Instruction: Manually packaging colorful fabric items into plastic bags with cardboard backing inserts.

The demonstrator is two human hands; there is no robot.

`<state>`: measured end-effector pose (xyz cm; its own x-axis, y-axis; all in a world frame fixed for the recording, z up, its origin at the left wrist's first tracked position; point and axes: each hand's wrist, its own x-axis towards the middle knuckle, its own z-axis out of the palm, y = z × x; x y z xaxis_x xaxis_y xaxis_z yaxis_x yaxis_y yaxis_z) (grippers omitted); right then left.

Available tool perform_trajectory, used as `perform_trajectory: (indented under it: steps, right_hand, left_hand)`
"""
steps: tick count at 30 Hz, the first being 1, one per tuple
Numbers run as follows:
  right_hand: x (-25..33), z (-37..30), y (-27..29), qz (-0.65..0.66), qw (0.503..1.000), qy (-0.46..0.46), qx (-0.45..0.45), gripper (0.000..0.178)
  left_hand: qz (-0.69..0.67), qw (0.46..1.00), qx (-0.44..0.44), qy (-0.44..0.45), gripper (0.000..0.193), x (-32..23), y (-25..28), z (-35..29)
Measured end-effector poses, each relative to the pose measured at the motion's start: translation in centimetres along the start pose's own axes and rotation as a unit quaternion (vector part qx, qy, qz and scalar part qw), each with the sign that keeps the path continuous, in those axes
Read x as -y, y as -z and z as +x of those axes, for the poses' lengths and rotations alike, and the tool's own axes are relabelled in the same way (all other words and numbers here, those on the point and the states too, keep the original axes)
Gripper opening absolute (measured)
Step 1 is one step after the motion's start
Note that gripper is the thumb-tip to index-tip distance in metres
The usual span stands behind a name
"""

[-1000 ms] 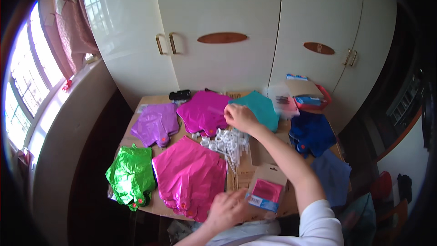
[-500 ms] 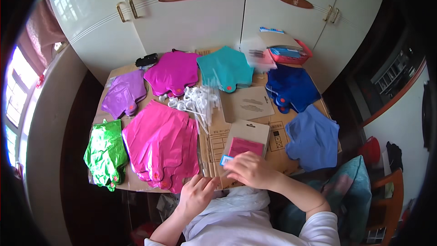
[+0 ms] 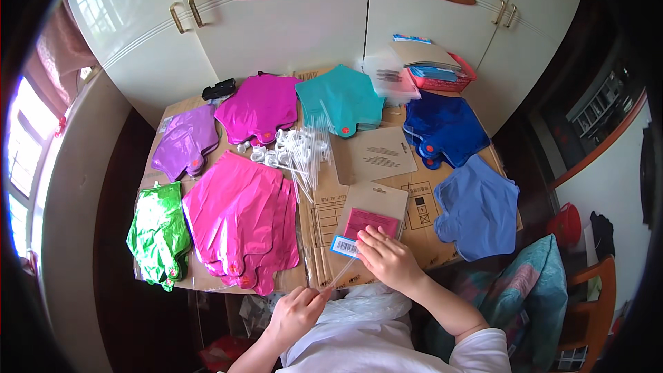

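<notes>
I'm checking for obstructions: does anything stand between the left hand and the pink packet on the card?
Yes: a thin clear stick slants up from the left hand toward the blue-edged label at the near edge of the pink packet. The right hand also covers part of the packet's near side.

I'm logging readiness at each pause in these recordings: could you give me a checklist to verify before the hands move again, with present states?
1. Left hand has the thin clear strip: ok, its lower end appears pinched in the fingers.
2. Right hand grips the strip's upper end: cannot tell, the hand hides any grip.
3. Pink packet lies on the pale brown card: ok.
4. Packet fully uncovered: not ok, the right fingers lie over part of it.
5. Blue-edged label in view: ok, beside the right hand.
6. White plastic parts sorted: not ok, they lie jumbled.
</notes>
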<state>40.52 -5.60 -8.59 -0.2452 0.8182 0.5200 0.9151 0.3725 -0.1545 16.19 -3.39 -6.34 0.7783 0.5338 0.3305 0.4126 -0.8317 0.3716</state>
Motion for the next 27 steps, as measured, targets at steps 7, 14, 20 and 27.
perform_trajectory:
  steps: [7,14,20,27]
  right_hand:
    - [0.3,0.1,0.1,0.03,1.0,0.001,-0.002,0.027]
    - [-0.3,0.5,1.5,0.077,0.995,-0.012,0.066,0.033]
    - [-1.1,0.2,1.5,0.118,0.985,-0.104,0.068,0.053]
    - [-1.6,0.4,1.9,0.069,0.991,-0.079,0.084,0.059]
  left_hand:
    - [0.017,0.998,-0.023,0.06,0.017,-0.4,-1.4,0.5]
    - [0.062,0.994,-0.008,0.087,0.014,-0.1,-2.5,4.8]
    - [-0.105,0.992,-0.059,0.035,0.013,1.0,-0.5,5.3]
    - [-0.086,0.996,-0.002,0.036,0.013,2.8,-0.6,5.7]
